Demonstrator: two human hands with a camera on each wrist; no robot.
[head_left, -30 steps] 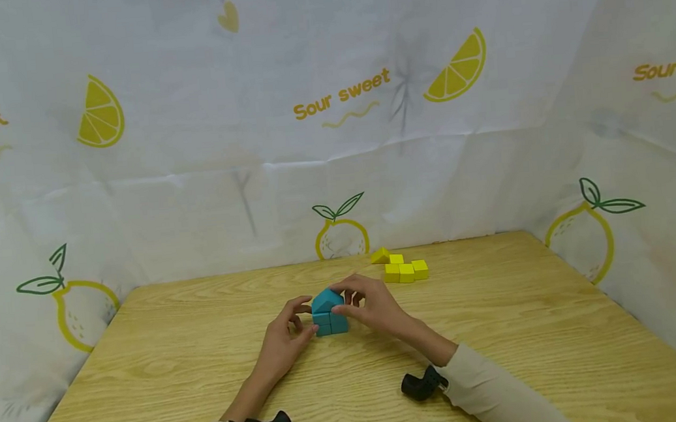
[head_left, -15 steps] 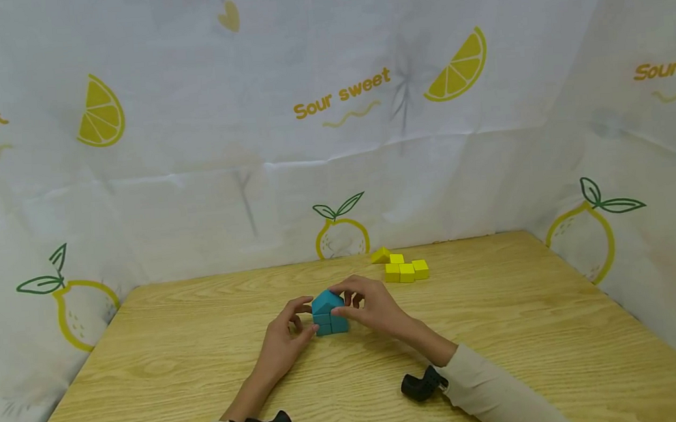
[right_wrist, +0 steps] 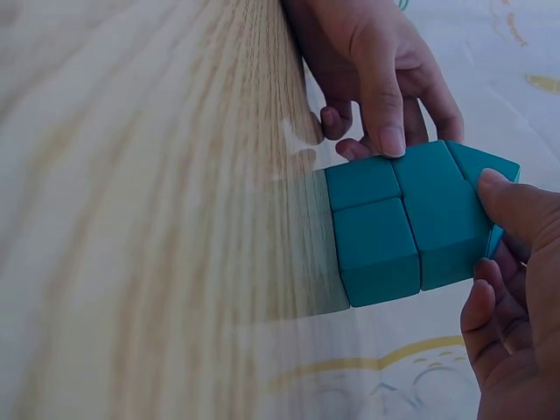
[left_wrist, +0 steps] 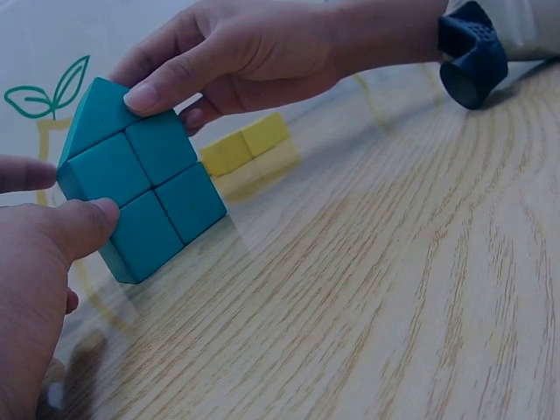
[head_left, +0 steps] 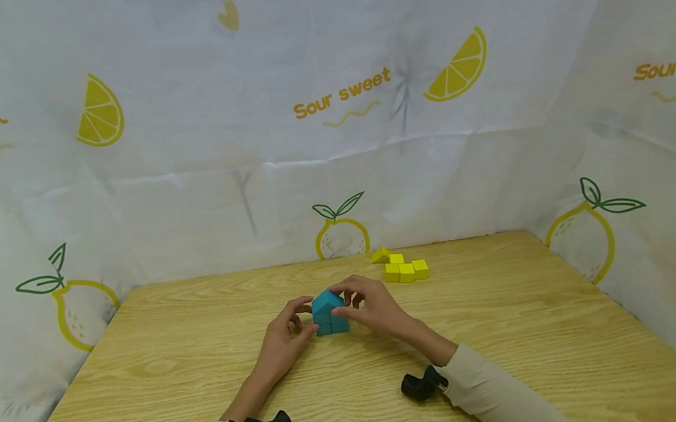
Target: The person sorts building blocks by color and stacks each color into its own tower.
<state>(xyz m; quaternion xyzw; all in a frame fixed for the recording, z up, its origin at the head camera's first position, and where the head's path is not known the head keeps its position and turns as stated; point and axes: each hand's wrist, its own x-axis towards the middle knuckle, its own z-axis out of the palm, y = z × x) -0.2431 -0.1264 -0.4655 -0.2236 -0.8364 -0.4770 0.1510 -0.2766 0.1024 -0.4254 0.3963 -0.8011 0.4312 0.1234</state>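
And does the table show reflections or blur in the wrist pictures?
Left wrist view: the glossy pale wooden table faintly mirrors the yellow cubic blocks; right wrist view: it mirrors the teal house-shaped block stack and looks blurred at picture left.

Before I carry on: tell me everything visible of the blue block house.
The blue block house looks smooth and matte, its material unclear. Its near face shows four squares, two by two, under a triangular roof block, seams narrow. It stands upright on the wood-grain table. The right hand pinches the roof block; the left hand touches the house's left side.
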